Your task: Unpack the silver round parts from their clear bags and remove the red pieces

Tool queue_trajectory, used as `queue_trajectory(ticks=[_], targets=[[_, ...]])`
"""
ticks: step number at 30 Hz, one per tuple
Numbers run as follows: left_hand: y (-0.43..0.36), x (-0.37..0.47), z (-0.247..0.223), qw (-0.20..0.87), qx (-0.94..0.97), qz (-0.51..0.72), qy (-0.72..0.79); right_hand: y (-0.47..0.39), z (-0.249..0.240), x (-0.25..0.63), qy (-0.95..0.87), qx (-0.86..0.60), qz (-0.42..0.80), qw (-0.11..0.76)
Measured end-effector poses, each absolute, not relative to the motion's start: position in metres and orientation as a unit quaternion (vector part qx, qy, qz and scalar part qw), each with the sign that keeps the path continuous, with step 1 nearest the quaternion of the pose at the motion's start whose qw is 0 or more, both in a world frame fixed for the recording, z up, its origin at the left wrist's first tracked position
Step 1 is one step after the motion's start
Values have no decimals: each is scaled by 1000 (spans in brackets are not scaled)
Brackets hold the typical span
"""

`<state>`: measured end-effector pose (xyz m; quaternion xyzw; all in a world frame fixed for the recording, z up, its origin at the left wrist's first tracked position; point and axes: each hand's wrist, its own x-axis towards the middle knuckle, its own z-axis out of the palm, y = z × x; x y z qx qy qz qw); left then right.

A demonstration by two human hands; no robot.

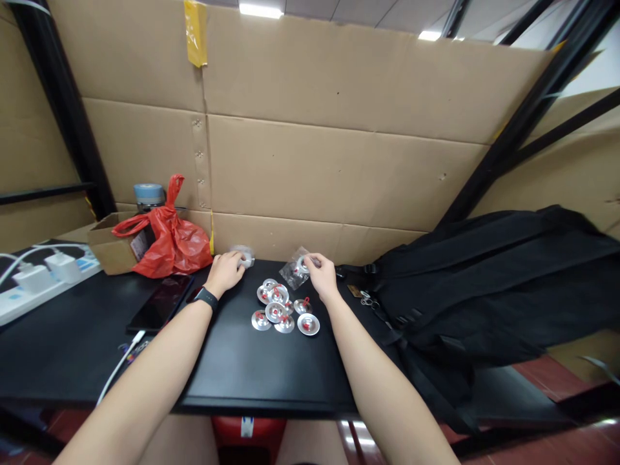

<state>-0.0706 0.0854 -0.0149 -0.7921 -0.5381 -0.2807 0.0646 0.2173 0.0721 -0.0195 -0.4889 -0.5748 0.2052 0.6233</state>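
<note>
Small silver finger cymbals (276,312) with red loops lie in a loose pile on the black table, some overlapping. One cymbal (309,324) sits apart at the pile's right side. Behind the pile, my right hand (320,272) pinches a clear plastic bag (294,274) with a silver and red piece in it, which looks like another cymbal. My left hand (225,271), with a dark watch on the wrist, reaches the table's back edge. Its fingers are closed on a small clear plastic packet (245,254) with something pale or silvery inside; the fingertips are partly hidden.
At the left stand a red plastic bag (181,242), a cardboard box (110,248) and a white power strip (48,284). A dark phone (162,303) and a white cable lie nearer. A black backpack (484,284) covers the right side. Cardboard panels (310,168) wall the back.
</note>
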Motion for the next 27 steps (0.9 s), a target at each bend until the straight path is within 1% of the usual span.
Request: queue_trajectory(ticks=[2, 5, 9, 12, 15, 20, 27], targets=[[82, -69, -12, 64, -794, -286, -533, 66, -12, 209, -552, -453, 241, 658], [79, -66, -11, 63, -797, -279, -532, 57, -5, 199, -527, -424, 295, 675], [79, -65, -12, 57, -802, -263, -533, 50, -2, 194, -525, -408, 354, 658], [79, -65, -11, 61, -803, -257, -535, 46, -1, 193, -554, -396, 366, 634], [79, -66, -11, 64, -803, -255, -535, 45, 1, 192, -561, -374, 385, 630], [79, -66, -11, 78, -805, -249, -533, 46, 2, 193, -530, -410, 360, 649], [79, -65, -10, 69, -807, -266, -522, 53, 1, 200, -468, -425, 314, 708]])
